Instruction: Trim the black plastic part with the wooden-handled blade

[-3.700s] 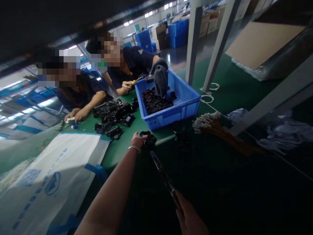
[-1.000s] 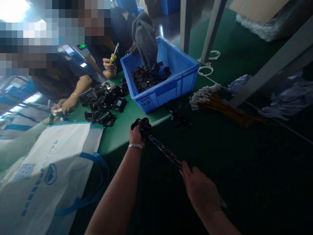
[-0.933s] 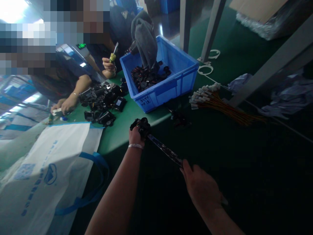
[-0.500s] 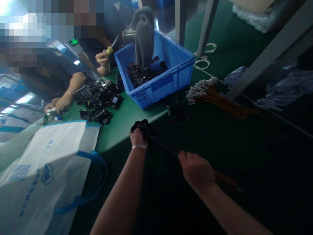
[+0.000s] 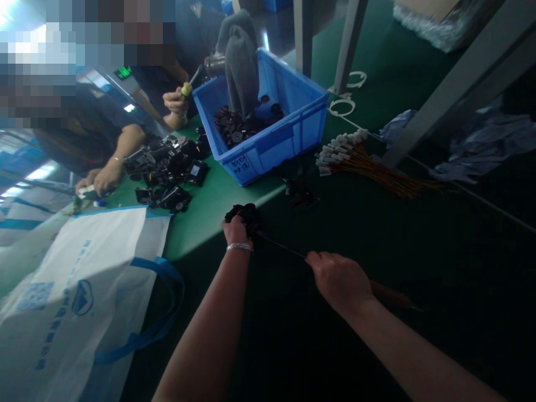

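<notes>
My left hand (image 5: 235,229) is closed around a small black plastic assembly (image 5: 250,215) with bits of wire on it, held over the green tabletop. A long thin dark strip (image 5: 282,244) runs in a straight line from that part to my right hand (image 5: 341,279). My right hand is closed around this strip. Beyond the fist an orange-brown length (image 5: 391,295) continues in the same line, ending in a small pale tip. Shadow hides whether it is wires or a tool shaft. Behind my hands lies another dark part (image 5: 302,192) with wires.
A blue crate (image 5: 268,151) holds several black round parts and a grey cloth-covered piece (image 5: 243,67). Black units (image 5: 167,162) lie piled left of it. Orange wires with white connectors (image 5: 341,151) lie right. A white bag (image 5: 84,279) covers the left. Two other people's hands (image 5: 176,106) work opposite.
My right hand has turned slightly and risen a little, and the strip looks thinner. My left hand keeps its hold on the black assembly. The view has shifted slightly.
</notes>
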{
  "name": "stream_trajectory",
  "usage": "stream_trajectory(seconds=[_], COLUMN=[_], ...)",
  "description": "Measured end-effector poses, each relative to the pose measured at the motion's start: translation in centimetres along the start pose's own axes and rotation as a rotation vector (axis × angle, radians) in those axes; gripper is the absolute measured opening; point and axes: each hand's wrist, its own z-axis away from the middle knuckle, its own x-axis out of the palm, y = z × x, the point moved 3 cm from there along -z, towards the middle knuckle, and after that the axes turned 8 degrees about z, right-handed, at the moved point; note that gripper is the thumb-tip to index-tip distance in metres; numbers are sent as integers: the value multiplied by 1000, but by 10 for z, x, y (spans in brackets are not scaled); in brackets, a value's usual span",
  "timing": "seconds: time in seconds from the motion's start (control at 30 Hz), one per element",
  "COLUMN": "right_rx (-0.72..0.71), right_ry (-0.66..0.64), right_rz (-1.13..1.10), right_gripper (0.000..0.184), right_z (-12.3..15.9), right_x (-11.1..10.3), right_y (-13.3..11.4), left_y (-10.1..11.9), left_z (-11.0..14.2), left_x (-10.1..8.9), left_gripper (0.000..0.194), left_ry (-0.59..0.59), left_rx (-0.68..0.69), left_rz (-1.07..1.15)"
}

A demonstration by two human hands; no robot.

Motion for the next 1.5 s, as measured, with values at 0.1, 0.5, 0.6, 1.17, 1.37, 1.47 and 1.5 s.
stream_trajectory(seconds=[0.1, 0.5, 0.6, 1.17, 1.37, 1.47, 1.5], right_rx=[37, 17, 14, 21, 36, 44, 47], right_ry=[125, 246, 214, 15, 1, -18, -25], right_rz=[135, 103, 84, -34, -44, -60, -66], right_gripper=[18, 18, 17, 15, 17, 17, 18], right_z=[-1, -9, -10, -12, -11, -11, -11], right_x=[-5, 7, 5, -5, -5, -5, -5], right_y=[0, 1, 2, 4, 5, 4, 4], left_y=[-3, -6, -5, -2, -2, -2, -3], left_z=[-2, -5, -3, 2, 2, 3, 3], left_x=[-1, 3, 2, 4, 5, 5, 5], left_gripper=[40, 46, 45, 44, 45, 46, 46], left_ry=[17, 37, 40, 9, -22, -34, -40], left_rx=[6, 20, 21, 21, 31, 27, 26], left_rz=[-5, 25, 17, 31, 57, 59, 59])
